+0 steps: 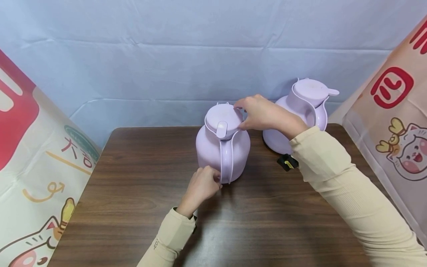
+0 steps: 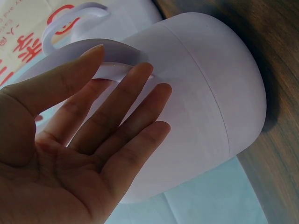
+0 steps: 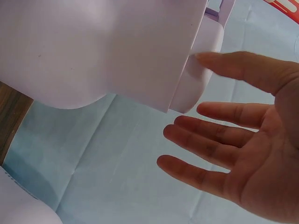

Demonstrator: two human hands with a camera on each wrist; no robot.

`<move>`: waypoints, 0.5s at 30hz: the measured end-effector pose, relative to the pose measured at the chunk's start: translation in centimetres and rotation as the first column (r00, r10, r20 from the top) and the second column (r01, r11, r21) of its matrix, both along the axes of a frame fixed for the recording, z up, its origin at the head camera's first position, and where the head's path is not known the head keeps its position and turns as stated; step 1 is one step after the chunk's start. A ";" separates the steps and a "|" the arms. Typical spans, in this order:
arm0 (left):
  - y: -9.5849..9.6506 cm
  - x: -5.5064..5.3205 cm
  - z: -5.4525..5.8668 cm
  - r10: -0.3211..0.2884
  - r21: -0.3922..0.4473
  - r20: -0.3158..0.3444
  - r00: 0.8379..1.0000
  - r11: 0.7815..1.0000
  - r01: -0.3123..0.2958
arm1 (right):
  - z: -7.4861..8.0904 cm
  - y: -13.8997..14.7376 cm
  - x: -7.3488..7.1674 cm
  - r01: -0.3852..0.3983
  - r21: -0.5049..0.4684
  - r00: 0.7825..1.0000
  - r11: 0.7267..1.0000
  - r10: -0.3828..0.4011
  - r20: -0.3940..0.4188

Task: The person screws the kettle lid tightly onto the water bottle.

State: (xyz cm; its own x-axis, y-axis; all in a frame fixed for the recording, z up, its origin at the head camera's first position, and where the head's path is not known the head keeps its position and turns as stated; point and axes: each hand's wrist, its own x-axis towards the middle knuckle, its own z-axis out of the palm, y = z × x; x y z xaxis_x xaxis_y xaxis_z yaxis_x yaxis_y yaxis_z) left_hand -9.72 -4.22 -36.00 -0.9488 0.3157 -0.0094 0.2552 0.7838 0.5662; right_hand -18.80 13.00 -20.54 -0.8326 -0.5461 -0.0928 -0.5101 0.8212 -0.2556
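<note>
A pale lilac thermos jug (image 1: 207, 150) stands upright on the table, its handle (image 1: 227, 159) and lid lever (image 1: 221, 129) turned towards me. Low at the handle's left side is my left hand (image 1: 201, 184). In the left wrist view its fingers (image 2: 117, 112) are spread and slightly bent, with thumb and index tips right at the handle. My right hand (image 1: 261, 113) reaches the lid (image 1: 221, 113) from the right. The thumb (image 3: 247, 67) touches the lid's edge in the right wrist view, while the other fingers extend loosely beside it.
A second lilac jug (image 1: 278, 142) stands behind my right forearm, near the table's back right corner. A small black object with a yellow mark (image 1: 287, 162) appears by my right sleeve. Pale blue cloth (image 1: 160, 74) hangs behind the brown wooden table (image 1: 143, 178); printed sheets flank it.
</note>
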 end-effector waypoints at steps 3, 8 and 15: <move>0.0 0.0 0.0 0.001 -0.003 0.003 1.000 1.000 -0.001 | 0.0 -0.1 -0.1 0.003 0.002 0.999 1.000 -0.003 0.044; 0.0 0.0 0.0 -0.001 -0.004 0.000 1.000 1.000 0.001 | -0.1 -0.1 -0.3 -0.006 0.001 0.997 1.000 0.006 0.072; 0.0 0.0 0.0 0.004 -0.004 -0.001 1.000 1.000 -0.004 | -0.2 0.0 -0.2 0.010 -0.013 0.996 1.000 -0.008 0.083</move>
